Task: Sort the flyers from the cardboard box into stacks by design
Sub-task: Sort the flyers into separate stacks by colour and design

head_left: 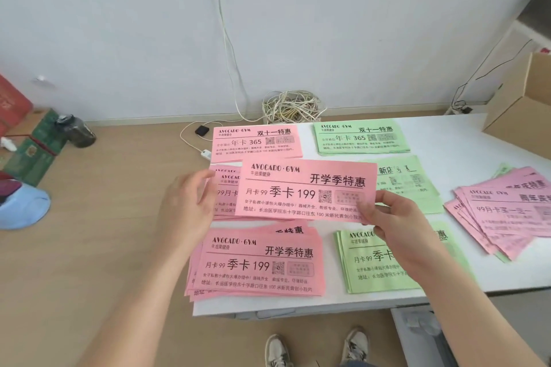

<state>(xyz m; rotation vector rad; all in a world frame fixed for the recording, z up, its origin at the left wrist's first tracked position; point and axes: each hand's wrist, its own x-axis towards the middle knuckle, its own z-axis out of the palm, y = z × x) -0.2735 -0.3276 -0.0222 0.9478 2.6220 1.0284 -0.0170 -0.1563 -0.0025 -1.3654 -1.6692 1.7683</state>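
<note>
Right hand (pixel 384 217) pinches a corner of the pink rectangular paper flyer (pixel 307 191); left hand (pixel 187 202) open beside it. Dropped now, it may join the mismatched pink stack (pixel 227 192) beneath.

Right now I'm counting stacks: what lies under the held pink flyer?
Under the held pink flyer a pink stack shows only its left edge; its headline is covered.
</note>
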